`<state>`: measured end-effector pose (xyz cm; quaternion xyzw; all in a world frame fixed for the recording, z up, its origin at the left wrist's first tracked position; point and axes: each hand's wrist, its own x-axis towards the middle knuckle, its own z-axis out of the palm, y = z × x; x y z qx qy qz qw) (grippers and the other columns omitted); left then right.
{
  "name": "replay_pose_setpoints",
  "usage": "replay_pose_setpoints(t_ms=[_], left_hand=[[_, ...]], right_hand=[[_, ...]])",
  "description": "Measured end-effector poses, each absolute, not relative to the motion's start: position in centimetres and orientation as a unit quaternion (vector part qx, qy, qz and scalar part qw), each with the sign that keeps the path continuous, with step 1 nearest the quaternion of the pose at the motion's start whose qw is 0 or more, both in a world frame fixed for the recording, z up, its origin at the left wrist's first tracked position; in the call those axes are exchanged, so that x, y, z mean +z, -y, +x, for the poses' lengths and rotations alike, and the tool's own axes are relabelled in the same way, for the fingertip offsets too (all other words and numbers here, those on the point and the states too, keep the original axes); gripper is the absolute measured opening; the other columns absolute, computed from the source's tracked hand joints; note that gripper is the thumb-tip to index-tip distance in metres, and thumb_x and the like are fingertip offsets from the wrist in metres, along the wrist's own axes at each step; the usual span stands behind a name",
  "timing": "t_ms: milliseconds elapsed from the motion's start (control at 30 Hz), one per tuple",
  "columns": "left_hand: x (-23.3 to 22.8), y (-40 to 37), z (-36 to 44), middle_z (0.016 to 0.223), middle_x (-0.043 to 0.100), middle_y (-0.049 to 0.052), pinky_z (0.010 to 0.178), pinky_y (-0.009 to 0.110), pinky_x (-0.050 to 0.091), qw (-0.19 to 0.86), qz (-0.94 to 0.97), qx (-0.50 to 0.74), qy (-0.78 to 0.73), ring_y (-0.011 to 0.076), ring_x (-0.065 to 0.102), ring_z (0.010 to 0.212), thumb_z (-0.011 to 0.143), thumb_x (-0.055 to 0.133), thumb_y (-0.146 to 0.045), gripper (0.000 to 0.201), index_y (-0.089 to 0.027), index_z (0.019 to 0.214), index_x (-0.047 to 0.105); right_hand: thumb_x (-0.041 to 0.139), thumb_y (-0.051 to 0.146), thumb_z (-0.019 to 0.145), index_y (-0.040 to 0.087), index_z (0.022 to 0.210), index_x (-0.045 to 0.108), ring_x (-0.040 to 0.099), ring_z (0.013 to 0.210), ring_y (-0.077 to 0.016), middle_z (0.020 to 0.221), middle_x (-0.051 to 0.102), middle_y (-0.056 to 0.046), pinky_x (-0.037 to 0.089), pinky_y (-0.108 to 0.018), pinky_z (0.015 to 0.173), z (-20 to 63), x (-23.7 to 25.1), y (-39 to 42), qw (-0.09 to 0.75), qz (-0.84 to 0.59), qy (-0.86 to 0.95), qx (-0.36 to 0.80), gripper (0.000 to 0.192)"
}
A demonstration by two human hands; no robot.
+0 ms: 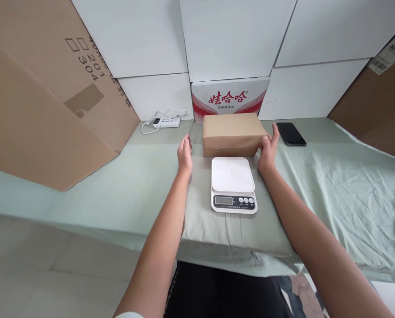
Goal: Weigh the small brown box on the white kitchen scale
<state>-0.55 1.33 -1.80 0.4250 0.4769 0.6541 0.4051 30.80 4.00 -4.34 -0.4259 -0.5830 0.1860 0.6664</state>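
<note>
A closed brown cardboard box (230, 145) lies on the cloth-covered table behind a white kitchen scale (233, 184). The scale's platform is bare and its display looks blank. My left hand (184, 154) is left of the box with a gap between them. Its fingers are loosely bent, and nothing shows in it. At the box's front right corner is my right hand (267, 152), thumb and some fingertips against the cardboard, index finger raised apart. The fingers are not wrapped round the box.
Behind the box stands a white and red printed carton (230, 95) against white panels. A black phone (290, 134) lies to the right, a white power strip with cable (166, 122) to the left. Large cardboard sheets (51, 97) flank the green tablecloth (134, 176).
</note>
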Motion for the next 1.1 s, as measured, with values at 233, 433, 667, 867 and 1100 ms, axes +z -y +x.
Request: replay_pose_setpoints(t_ms=[233, 433, 667, 867, 1100], left_hand=[[-1.4, -0.8, 0.3, 0.176, 0.059, 0.017, 0.136, 0.039, 0.046, 0.424, 0.426, 0.641, -0.477, 0.0274, 0.053, 0.168, 0.112, 0.049, -0.06, 0.066, -0.016, 0.158, 0.065], [-1.9, -0.7, 0.7, 0.174, 0.06, 0.018, 0.137, 0.042, 0.045, 0.444, 0.453, 0.615, -0.468, 0.0302, 0.053, 0.168, 0.109, 0.049, -0.07, 0.073, -0.017, 0.155, 0.068], [-2.0, -0.3, 1.2, 0.169, 0.067, 0.013, 0.139, 0.049, 0.043, 0.443, 0.516, 0.573, -0.456, 0.0329, 0.057, 0.165, 0.106, 0.05, -0.077, 0.074, -0.022, 0.152, 0.072], [-2.1, -0.4, 1.4, 0.169, 0.067, 0.012, 0.139, 0.05, 0.042, 0.447, 0.522, 0.566, -0.455, 0.0325, 0.056, 0.166, 0.104, 0.051, -0.081, 0.077, -0.024, 0.149, 0.074], [-1.7, -0.6, 1.6, 0.167, 0.069, 0.009, 0.139, 0.049, 0.043, 0.426, 0.528, 0.589, -0.438, 0.0325, 0.055, 0.166, 0.102, 0.054, -0.082, 0.075, -0.025, 0.146, 0.076]], right_hand=[[0.058, 0.076, 0.093, 0.033, 0.167, 0.043, 0.064, 0.148, -0.037, 0.149, 0.068, -0.011, 0.047, -0.067, 0.132, 29.9, -3.9, -3.2, 0.678, -0.464, 0.498, 0.276, 0.087], [0.061, 0.076, 0.089, 0.032, 0.159, 0.053, 0.055, 0.157, -0.0383, 0.163, 0.061, -0.01, 0.04, -0.067, 0.138, 29.8, -3.6, -3.1, 0.666, -0.474, 0.506, 0.276, 0.083], [0.062, 0.075, 0.09, 0.035, 0.155, 0.056, 0.053, 0.163, -0.0367, 0.169, 0.061, -0.007, 0.041, -0.065, 0.14, 30.0, -3.9, -2.6, 0.641, -0.478, 0.53, 0.283, 0.077], [0.073, 0.07, 0.084, 0.029, 0.149, 0.062, 0.055, 0.158, -0.0396, 0.162, 0.068, -0.011, 0.034, -0.069, 0.143, 29.6, -3.1, -2.1, 0.623, -0.481, 0.565, 0.247, 0.077], [0.077, 0.08, 0.078, 0.031, 0.16, 0.052, 0.035, 0.174, -0.0366, 0.178, 0.051, -0.011, 0.019, -0.064, 0.149, 29.1, -2.4, -1.8, 0.626, -0.465, 0.576, 0.246, 0.099]])
